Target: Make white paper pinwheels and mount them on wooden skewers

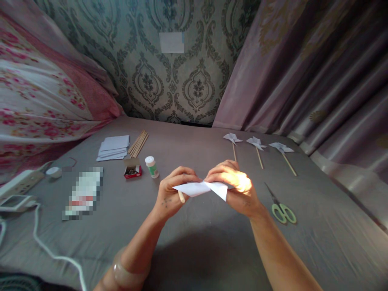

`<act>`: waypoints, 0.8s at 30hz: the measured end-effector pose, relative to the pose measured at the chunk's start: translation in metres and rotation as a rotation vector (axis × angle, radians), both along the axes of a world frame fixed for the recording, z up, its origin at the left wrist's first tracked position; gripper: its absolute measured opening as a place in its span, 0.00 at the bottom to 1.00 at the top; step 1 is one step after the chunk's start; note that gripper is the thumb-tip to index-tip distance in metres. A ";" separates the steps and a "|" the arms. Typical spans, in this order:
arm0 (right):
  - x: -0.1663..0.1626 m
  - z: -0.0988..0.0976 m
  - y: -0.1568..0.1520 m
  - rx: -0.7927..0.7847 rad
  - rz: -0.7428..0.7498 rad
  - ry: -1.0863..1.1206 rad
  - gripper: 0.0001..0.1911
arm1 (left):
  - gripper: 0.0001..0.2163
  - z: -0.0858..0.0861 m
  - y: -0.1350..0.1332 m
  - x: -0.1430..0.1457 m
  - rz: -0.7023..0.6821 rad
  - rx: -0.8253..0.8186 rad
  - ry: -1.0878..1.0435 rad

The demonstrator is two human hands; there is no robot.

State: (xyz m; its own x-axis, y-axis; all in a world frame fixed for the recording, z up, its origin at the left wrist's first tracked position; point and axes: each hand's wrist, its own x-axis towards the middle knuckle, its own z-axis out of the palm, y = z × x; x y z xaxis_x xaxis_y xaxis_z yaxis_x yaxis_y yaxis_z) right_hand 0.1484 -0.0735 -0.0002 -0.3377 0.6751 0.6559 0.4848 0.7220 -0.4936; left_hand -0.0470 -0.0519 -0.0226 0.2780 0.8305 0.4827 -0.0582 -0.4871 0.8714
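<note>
Both hands hold a folded white paper pinwheel (194, 188) up in front of me, above the grey sheet. My left hand (174, 188) is closed on its left side, and the end of a wooden stick (181, 197) pokes out below those fingers. On the other side, my right hand (235, 186) pinches the paper near the centre, its fingertips close to the left ones. The fingers cover the pinwheel's middle, so whether the stick is joined to it cannot be seen.
Three finished-looking pinwheels on sticks (256, 143) lie at the back right, with green-handled scissors (283, 212) nearer. Paper sheets (113, 147), wooden sticks (138, 143), a red box of small metal pieces (132, 171) and a white-capped bottle (152, 167) are left. A power strip (22, 184) sits far left.
</note>
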 end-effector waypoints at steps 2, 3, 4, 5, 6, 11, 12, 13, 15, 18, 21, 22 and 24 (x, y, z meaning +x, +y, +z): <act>0.000 -0.007 0.006 -0.094 -0.048 0.135 0.06 | 0.14 -0.004 0.003 0.002 -0.005 -0.205 -0.042; 0.001 -0.013 0.010 -0.174 -0.076 0.232 0.03 | 0.17 -0.007 0.005 0.004 -0.018 -0.322 -0.079; 0.002 -0.020 0.015 -0.258 -0.102 0.358 0.02 | 0.21 -0.010 0.007 0.005 -0.037 -0.428 -0.124; 0.004 -0.028 0.021 -0.394 -0.135 0.492 0.05 | 0.24 -0.014 0.010 0.006 -0.058 -0.507 -0.179; 0.007 -0.036 0.028 -0.500 -0.166 0.646 0.08 | 0.27 -0.017 0.012 0.008 -0.078 -0.570 -0.235; 0.021 -0.062 0.050 -0.676 -0.103 1.232 0.17 | 0.30 -0.025 0.018 0.012 -0.168 -0.736 -0.352; 0.023 -0.065 0.051 -0.710 -0.074 1.280 0.16 | 0.28 -0.025 0.018 0.012 -0.168 -0.745 -0.355; 0.025 -0.066 0.051 -0.746 -0.052 1.316 0.16 | 0.27 -0.025 0.018 0.013 -0.166 -0.751 -0.356; 0.027 -0.070 0.051 -0.807 -0.019 1.362 0.16 | 0.25 -0.026 0.017 0.014 -0.165 -0.755 -0.361; 0.028 -0.075 0.051 -0.849 0.023 1.379 0.15 | 0.21 -0.028 0.015 0.018 -0.174 -0.762 -0.363; 0.028 -0.078 0.051 -0.863 0.070 1.371 0.15 | 0.15 -0.030 0.012 0.023 -0.179 -0.791 -0.365; 0.029 -0.079 0.051 -0.868 0.087 1.378 0.15 | 0.14 -0.030 0.011 0.024 -0.184 -0.801 -0.366; 0.030 -0.079 0.051 -0.878 0.127 1.391 0.16 | 0.12 -0.029 0.008 0.027 -0.199 -0.812 -0.366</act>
State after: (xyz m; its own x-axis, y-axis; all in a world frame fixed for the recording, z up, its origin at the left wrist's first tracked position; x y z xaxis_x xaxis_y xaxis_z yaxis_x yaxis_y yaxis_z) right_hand 0.1787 -0.0229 -0.0792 0.0675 0.9959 -0.0596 -0.6879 0.0032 -0.7258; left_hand -0.0202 -0.0438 -0.0514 0.3973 0.9064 -0.1431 -0.4159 0.3169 0.8524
